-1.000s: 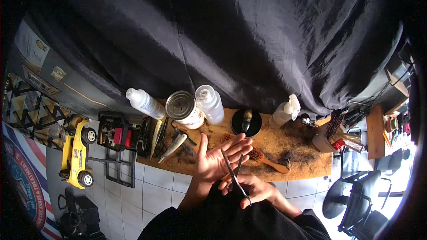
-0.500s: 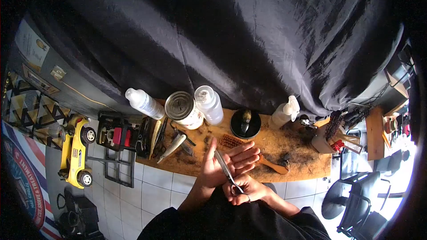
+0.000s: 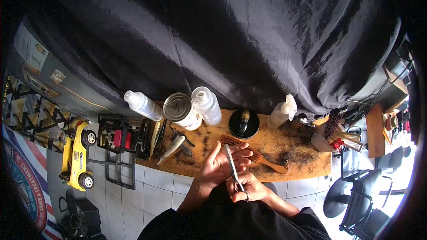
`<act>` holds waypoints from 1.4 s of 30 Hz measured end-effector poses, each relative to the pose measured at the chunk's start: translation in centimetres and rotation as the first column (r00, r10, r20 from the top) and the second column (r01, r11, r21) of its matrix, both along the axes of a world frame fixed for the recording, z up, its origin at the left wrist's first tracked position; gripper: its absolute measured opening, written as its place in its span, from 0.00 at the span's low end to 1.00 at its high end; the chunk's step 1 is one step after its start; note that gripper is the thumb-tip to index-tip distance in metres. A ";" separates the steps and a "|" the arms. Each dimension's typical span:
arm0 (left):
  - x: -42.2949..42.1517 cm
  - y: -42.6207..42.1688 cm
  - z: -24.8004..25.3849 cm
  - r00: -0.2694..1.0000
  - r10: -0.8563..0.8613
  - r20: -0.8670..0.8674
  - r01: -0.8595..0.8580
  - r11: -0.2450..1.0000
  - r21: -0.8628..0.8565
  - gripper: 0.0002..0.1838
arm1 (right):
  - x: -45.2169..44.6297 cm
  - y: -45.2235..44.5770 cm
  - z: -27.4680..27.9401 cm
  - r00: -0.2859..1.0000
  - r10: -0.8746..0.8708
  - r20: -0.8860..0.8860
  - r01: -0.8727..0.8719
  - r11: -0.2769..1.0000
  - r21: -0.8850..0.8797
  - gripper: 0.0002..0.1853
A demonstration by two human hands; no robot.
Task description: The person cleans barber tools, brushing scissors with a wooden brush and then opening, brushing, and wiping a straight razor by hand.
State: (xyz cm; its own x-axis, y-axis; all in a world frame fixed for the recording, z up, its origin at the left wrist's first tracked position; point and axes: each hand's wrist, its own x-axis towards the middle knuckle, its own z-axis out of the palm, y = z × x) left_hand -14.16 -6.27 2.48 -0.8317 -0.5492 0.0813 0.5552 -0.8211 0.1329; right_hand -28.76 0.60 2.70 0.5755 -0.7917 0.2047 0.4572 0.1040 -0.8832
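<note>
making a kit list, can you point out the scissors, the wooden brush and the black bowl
Scissors (image 3: 231,163): head view, on the blades.
Wooden brush (image 3: 273,166): head view, on the handle.
Black bowl (image 3: 254,126): head view, on the inside wall.

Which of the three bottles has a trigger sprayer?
The rightmost bottle, right of the black bowl, has a white trigger head; the left bottle and middle bottle show none.

A dark curtain (image 3: 200,31) spans the background, with white floor tiles (image 3: 158,181) and a black chair (image 3: 364,186).
</note>
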 end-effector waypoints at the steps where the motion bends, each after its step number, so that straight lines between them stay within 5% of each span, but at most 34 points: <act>1: 0.2 0.1 -0.1 1.000 0.023 0.022 -0.023 1.000 0.013 0.41 | 0.0 0.1 -0.3 1.000 -0.005 0.012 0.004 0.999 0.048 0.15; 5: 0.8 1.2 0.2 0.934 0.218 0.283 -0.142 0.954 -0.265 0.27 | -0.8 -0.5 0.8 0.999 0.036 0.036 -0.038 0.997 0.062 0.18; 11: 1.1 1.4 -0.4 0.955 0.186 0.231 -0.117 0.953 -0.281 0.24 | -0.9 -0.5 0.6 0.990 0.136 0.040 -0.139 0.988 0.067 0.23; 13: 1.3 1.4 -0.2 0.870 0.251 0.424 -0.119 0.942 -0.314 0.22 | -0.9 -0.4 0.6 0.989 0.142 0.035 -0.144 0.987 0.075 0.23; 24: 1.6 0.8 0.2 0.874 0.302 0.380 -0.239 0.949 -0.205 0.13 | -0.7 -0.4 0.5 0.987 0.154 -0.040 -0.152 0.987 0.048 0.18; 30: 1.9 0.6 -1.0 0.922 0.317 0.220 -0.258 0.930 -0.261 0.11 | -0.5 -0.5 0.8 0.986 0.159 -0.055 -0.160 0.987 -0.013 0.18; 37: 2.0 0.9 0.2 0.848 0.304 0.434 -0.266 0.953 -0.147 0.08 | -0.8 -0.3 0.8 0.979 0.194 -0.067 -0.185 0.975 0.125 0.26; 42: 2.3 0.5 -1.5 0.882 0.294 0.368 -0.233 0.951 -0.202 0.10 | -0.2 -0.4 1.9 0.988 0.083 0.129 -0.096 0.990 0.100 0.21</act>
State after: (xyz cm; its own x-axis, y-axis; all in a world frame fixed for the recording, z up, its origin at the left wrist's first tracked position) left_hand -11.90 -5.74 0.96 -0.6391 -0.7594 -0.1217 0.6263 -0.6058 0.4906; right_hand -28.92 0.21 4.62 0.6204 -0.7593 0.1965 0.5472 0.2395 -0.8020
